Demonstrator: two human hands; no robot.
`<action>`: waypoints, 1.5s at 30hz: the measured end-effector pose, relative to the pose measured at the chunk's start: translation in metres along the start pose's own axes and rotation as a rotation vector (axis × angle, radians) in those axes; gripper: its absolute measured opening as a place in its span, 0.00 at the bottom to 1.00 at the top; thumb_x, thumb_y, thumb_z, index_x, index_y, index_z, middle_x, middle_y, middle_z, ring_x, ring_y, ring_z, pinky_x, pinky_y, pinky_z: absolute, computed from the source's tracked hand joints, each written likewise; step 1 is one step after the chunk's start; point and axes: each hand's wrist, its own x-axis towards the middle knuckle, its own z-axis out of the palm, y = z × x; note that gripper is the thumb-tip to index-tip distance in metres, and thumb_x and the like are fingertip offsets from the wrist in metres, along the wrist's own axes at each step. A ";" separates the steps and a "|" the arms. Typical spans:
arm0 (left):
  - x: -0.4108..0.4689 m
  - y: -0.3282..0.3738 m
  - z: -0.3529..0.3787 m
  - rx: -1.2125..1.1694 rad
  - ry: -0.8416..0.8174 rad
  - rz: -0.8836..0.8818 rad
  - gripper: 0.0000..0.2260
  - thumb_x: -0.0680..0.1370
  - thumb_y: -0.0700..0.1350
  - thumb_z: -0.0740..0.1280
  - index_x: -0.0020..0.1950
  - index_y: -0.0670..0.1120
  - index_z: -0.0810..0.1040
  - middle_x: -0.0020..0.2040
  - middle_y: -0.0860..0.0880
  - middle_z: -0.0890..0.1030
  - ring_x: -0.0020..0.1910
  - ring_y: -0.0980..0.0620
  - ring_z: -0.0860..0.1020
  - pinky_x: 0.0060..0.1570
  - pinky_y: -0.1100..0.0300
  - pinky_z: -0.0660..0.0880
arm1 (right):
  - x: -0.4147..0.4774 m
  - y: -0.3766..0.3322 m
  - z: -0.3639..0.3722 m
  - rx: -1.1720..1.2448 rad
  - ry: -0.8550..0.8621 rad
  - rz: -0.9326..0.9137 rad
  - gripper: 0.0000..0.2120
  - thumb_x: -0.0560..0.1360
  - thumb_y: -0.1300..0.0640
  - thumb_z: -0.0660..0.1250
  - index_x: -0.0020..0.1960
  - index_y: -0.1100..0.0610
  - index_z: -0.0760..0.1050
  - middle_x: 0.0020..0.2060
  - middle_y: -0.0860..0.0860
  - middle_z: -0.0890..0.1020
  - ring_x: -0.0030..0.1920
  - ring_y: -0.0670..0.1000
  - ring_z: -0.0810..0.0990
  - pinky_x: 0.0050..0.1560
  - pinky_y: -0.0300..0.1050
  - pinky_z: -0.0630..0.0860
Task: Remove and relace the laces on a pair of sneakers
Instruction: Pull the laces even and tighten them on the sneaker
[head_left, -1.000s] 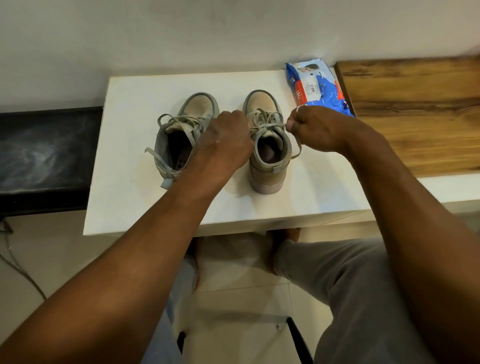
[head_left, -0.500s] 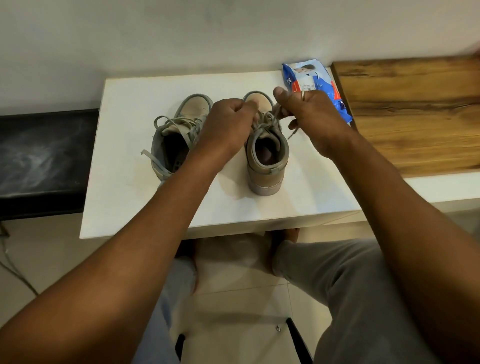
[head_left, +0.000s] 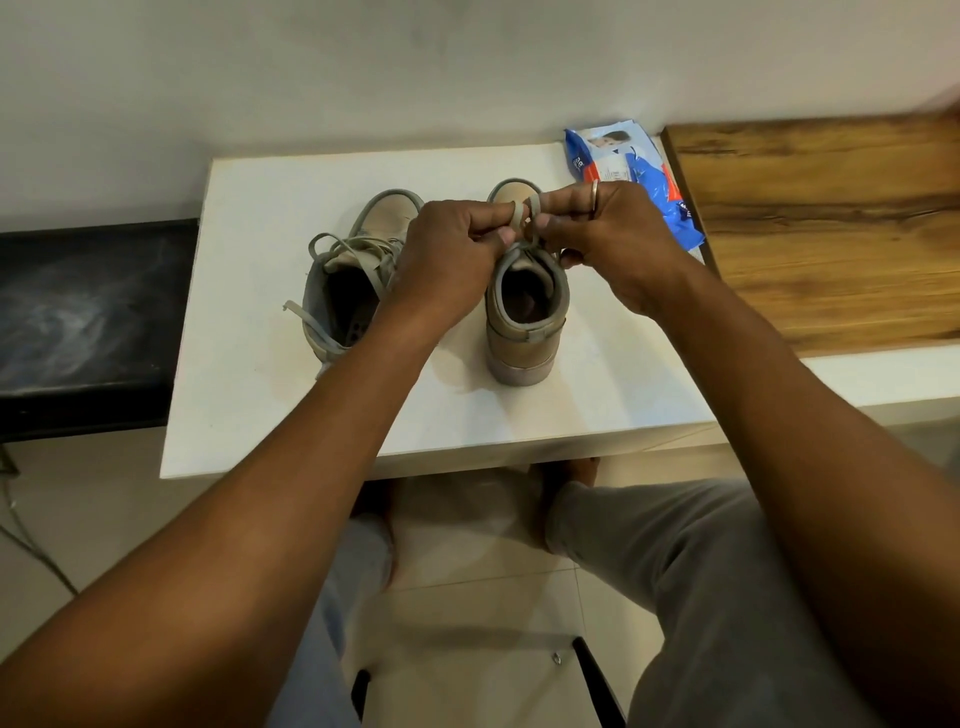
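Lace (head_left: 521, 217) pinched between left hand (head_left: 451, 255) and right hand (head_left: 613, 234), above right sneaker (head_left: 527, 317) tongue

Soft, even indoor light, moderately bright, with no hard glare. The white table (head_left: 270, 291) is the brightest area; a faint, fuzzy shadow lies on it at the 8 o'clock side of the right shoe (head_left: 524, 338). The black bench (head_left: 78, 322) at 9 o'clock carries a dull grey sheen. Floor tiles (head_left: 467, 571) at 6 o'clock show a pale reflection crossed by a dark shadow band. Wide-angle bending curves the table's edges, and the wooden top (head_left: 831, 234) smears into blur at 2 o'clock
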 end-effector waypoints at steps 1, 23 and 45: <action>-0.001 0.001 0.000 0.020 0.001 0.027 0.13 0.77 0.43 0.69 0.60 0.51 0.82 0.52 0.56 0.84 0.50 0.62 0.81 0.55 0.62 0.78 | 0.001 0.000 0.000 -0.003 0.014 0.003 0.09 0.76 0.61 0.72 0.55 0.60 0.82 0.46 0.58 0.86 0.44 0.53 0.84 0.49 0.54 0.81; -0.001 -0.003 0.002 0.313 0.160 0.320 0.13 0.71 0.51 0.73 0.55 0.52 0.78 0.51 0.56 0.80 0.47 0.56 0.76 0.45 0.59 0.75 | -0.003 -0.013 -0.008 -0.284 -0.162 -0.183 0.09 0.75 0.60 0.73 0.55 0.55 0.84 0.45 0.45 0.85 0.44 0.39 0.83 0.49 0.34 0.79; 0.005 0.000 -0.005 0.411 0.028 0.049 0.10 0.78 0.56 0.66 0.48 0.51 0.81 0.42 0.54 0.81 0.43 0.52 0.78 0.42 0.57 0.74 | -0.001 -0.019 0.011 -0.696 -0.001 -0.426 0.12 0.75 0.56 0.70 0.56 0.55 0.83 0.46 0.55 0.84 0.46 0.52 0.80 0.50 0.51 0.78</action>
